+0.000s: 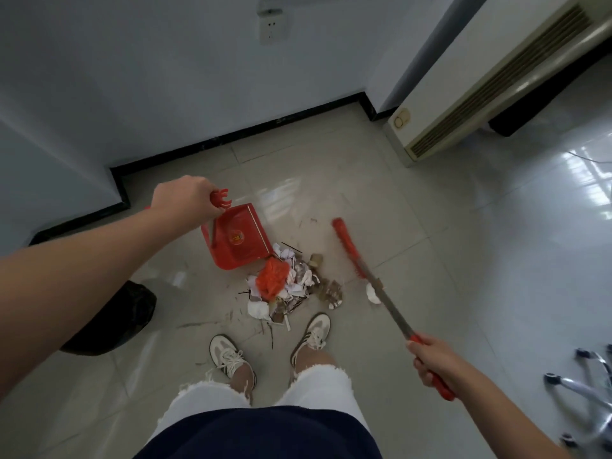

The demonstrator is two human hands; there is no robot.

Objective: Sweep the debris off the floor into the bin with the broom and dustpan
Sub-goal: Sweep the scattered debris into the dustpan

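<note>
Arms outstretched, hands gripping dustpan [238,241] and broom [351,251].

Bare floor [414,200] lies open right of the debris [288,286]; the dustpan [238,240] blocks its far-left side.

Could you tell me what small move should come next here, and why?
Probably draw the broom leftward through the debris pile toward the dustpan. The right hand holds the broom head just right of the pile, the left hand holds the pan with its lip at the pile's far-left edge, and the pan looks empty.
</note>
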